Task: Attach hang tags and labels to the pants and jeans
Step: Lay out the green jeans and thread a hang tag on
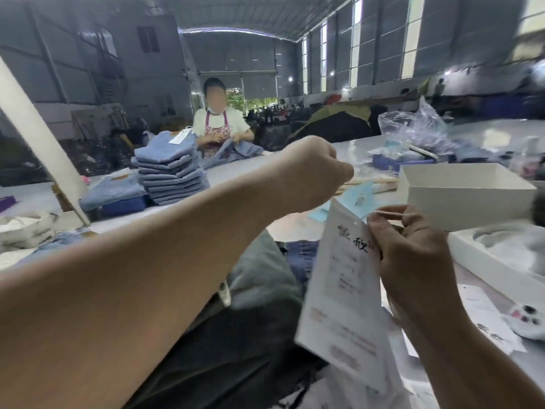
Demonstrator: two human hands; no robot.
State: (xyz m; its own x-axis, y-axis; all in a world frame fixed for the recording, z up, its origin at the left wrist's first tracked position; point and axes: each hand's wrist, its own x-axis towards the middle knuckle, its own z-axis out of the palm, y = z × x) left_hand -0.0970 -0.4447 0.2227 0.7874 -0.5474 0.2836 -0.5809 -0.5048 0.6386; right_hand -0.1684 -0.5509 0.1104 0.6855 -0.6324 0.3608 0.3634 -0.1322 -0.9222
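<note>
Right hand (413, 255) pinching hang tag (339, 290) and string — left hand (312, 169) raised, curled, seemingly pulling it. Best kept taut, threaded cleanly through the hole.

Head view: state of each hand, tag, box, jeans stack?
left hand: raised, fingers curled, pinching something too small to tell
right hand: grips the hang tag
hang tag: held up, tilted, unattached
white box: open on the table
jeans stack: folded, piled
</note>
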